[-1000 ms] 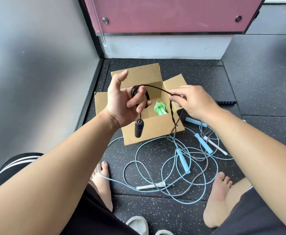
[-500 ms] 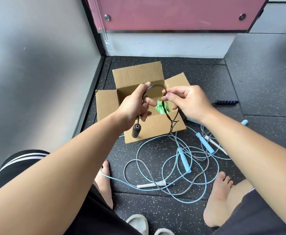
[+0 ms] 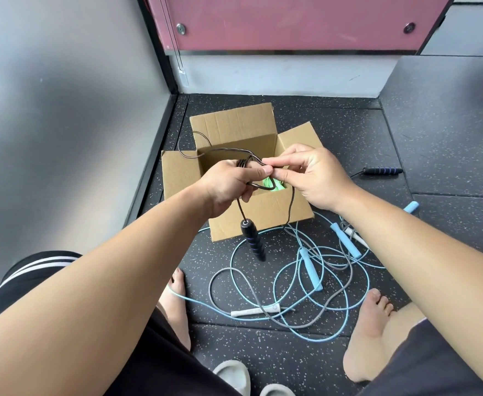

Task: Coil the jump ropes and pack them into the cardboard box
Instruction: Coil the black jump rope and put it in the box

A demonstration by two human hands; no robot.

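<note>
A cardboard box [image 3: 263, 220] stands open near the far left corner of the dark speckled floor [image 3: 334, 118], its flaps spread, with a coiled green jump rope [image 3: 274, 184] lying inside, partly hidden behind the hands. Just in front of the box, toward the person, blue jump ropes [image 3: 310, 270] and a grey rope [image 3: 214, 290] with a white handle [image 3: 251, 312] lie tangled together between two bare feet [image 3: 373, 332]. A pair of pale slippers [image 3: 231, 375] sits at the near edge. To the right of the box a black handle with blue bands [image 3: 381, 170] lies alone on the floor. Both hands are held over the open box. The left hand [image 3: 228, 184] has its fingers curled round several loops of the black jump rope [image 3: 241, 163], and the rope's other handle [image 3: 253, 240] hangs from it in front of the box's near wall. The right hand [image 3: 311, 175] pinches a strand of the same rope between thumb and forefinger, touching the left thumb, its other fingers loosely bent; one loop trails over the box's left flap
</note>
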